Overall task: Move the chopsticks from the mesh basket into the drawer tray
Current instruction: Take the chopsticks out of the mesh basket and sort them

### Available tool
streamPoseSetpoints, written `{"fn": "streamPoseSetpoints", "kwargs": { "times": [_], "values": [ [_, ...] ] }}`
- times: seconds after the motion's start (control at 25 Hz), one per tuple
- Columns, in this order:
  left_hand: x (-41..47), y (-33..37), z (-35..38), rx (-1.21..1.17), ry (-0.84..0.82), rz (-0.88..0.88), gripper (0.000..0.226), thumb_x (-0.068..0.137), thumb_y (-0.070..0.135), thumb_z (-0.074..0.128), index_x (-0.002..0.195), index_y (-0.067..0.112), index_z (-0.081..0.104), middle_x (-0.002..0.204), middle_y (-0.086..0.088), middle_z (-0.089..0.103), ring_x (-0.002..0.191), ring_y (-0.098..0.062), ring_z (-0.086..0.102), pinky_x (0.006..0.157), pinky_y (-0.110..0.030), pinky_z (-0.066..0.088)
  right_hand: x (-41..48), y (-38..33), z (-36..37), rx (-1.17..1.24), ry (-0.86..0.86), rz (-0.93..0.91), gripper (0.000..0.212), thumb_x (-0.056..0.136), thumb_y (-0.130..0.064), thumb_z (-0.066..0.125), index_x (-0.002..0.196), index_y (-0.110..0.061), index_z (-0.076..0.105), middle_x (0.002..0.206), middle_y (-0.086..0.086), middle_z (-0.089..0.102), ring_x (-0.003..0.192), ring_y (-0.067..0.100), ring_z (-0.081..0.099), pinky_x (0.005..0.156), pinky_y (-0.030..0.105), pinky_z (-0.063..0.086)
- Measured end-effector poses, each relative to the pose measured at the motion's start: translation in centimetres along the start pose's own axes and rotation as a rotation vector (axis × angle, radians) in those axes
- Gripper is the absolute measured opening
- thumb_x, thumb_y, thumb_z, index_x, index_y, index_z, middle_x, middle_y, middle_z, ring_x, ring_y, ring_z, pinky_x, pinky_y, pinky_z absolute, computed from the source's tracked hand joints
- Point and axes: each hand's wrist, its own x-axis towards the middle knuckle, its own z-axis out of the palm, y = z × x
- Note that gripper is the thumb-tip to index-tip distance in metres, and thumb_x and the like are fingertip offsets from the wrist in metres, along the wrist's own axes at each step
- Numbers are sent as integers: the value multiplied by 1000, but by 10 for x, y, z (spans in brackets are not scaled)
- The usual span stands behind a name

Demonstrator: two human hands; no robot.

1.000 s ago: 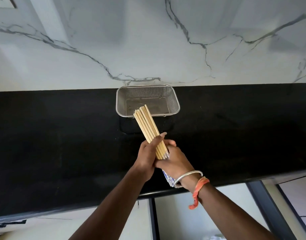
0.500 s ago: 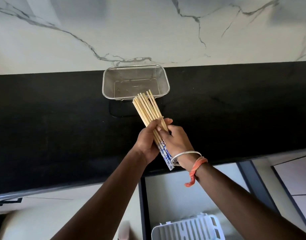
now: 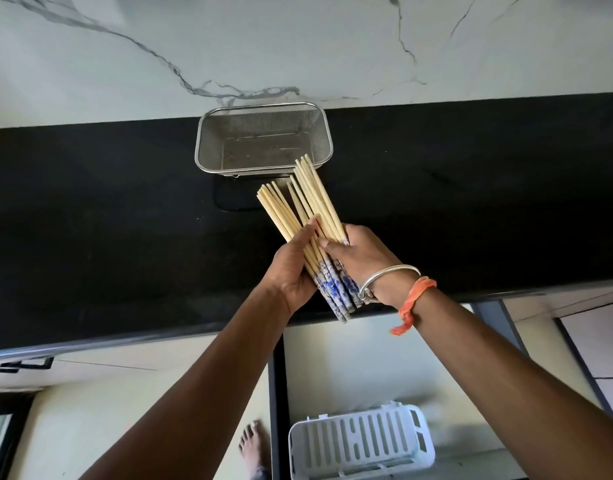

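Note:
A bundle of several wooden chopsticks (image 3: 303, 206) with blue-and-white patterned ends is held above the black counter, tips fanned toward the wall. My left hand (image 3: 293, 270) grips the bundle from the left, and my right hand (image 3: 358, 258) holds it from the right. The silver mesh basket (image 3: 263, 142) stands behind them against the wall with nothing visible inside. A white slotted tray (image 3: 360, 441) lies in the open drawer below the counter's front edge.
The black counter (image 3: 107, 220) runs the full width under a white marbled wall (image 3: 298, 46). The open drawer (image 3: 360, 358) has pale bare floor around the tray. A bare foot (image 3: 251, 445) stands on the floor to the left of the drawer.
Both hands have drawn the bundle back from the basket toward the counter's front edge. The chopsticks have fanned into two groups, and the view has tipped down to show the drawer tray.

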Motion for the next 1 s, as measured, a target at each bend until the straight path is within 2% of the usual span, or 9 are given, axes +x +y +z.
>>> {"fn": "streamPoseSetpoints", "kwargs": {
  "times": [0.12, 0.24, 0.4, 0.52, 0.64, 0.72, 0.8, 0.88, 1.0],
  "values": [
    [1, -3, -3, 39, 17, 31, 35, 101, 29, 63, 123, 2, 67, 107, -22, 75, 91, -31, 76, 79, -46, 64, 3, 7, -9, 105, -71, -13, 23, 94, -34, 63, 110, -17, 68, 94, 6, 76, 92, 25, 73, 81, 37, 59],
    [2, -10, -5, 125, 69, 52, 33, 96, 26, 71, 118, 1, 69, 99, -20, 77, 83, -29, 77, 74, -42, 64, 7, 12, -14, 62, -127, -19, 21, 93, -32, 65, 103, -14, 70, 97, 9, 76, 94, 24, 72, 86, 37, 57],
    [7, -20, -4, 64, 89, 37, 34, 95, 26, 72, 118, 2, 70, 111, -23, 75, 96, -34, 76, 88, -49, 62, 13, 13, -15, 44, -175, 16, 21, 93, -27, 65, 105, -10, 68, 103, 16, 74, 95, 32, 73, 79, 39, 58],
    [9, -22, -6, 64, 74, 31, 36, 97, 28, 70, 122, 2, 67, 113, -24, 75, 98, -36, 77, 86, -50, 62, 20, 14, -21, -9, -245, 25, 23, 89, -23, 68, 104, -6, 67, 101, 18, 71, 88, 32, 70, 86, 49, 56],
    [9, -20, -8, 124, 106, 10, 42, 96, 27, 72, 126, -1, 64, 112, -27, 75, 99, -39, 76, 88, -51, 62, 26, 17, -22, -55, -245, 53, 36, 87, -31, 71, 115, -10, 63, 112, 18, 69, 104, 32, 67, 99, 49, 52],
    [10, -16, -6, 150, 117, 6, 41, 96, 27, 72, 125, -2, 63, 104, -24, 76, 92, -36, 77, 83, -49, 63, 28, 17, -19, -47, -245, 60, 41, 86, -33, 72, 120, -11, 62, 114, 15, 69, 108, 29, 66, 102, 49, 49],
    [11, -12, -5, 158, 122, 12, 39, 97, 29, 70, 122, 0, 64, 93, -19, 76, 78, -30, 76, 72, -43, 64, 31, 15, -19, -18, -274, 47, 33, 87, -25, 72, 114, -8, 65, 111, 18, 71, 106, 33, 68, 101, 51, 50],
    [12, -7, -6, 136, 111, 15, 37, 100, 34, 66, 118, 2, 66, 84, -15, 72, 61, -24, 68, 58, -35, 60, 33, 14, -21, 82, -309, 34, 27, 88, -17, 69, 111, -3, 66, 97, 18, 74, 95, 33, 70, 95, 47, 55],
    [13, 0, -7, 30, 113, 62, 35, 105, 33, 57, 117, 2, 67, 93, -18, 75, 65, -26, 69, 56, -36, 59, 37, 17, -20, 247, -331, -37, 20, 92, -11, 64, 111, -4, 64, 72, 1, 69, 65, 12, 65, 65, 28, 54]
  ]
}}
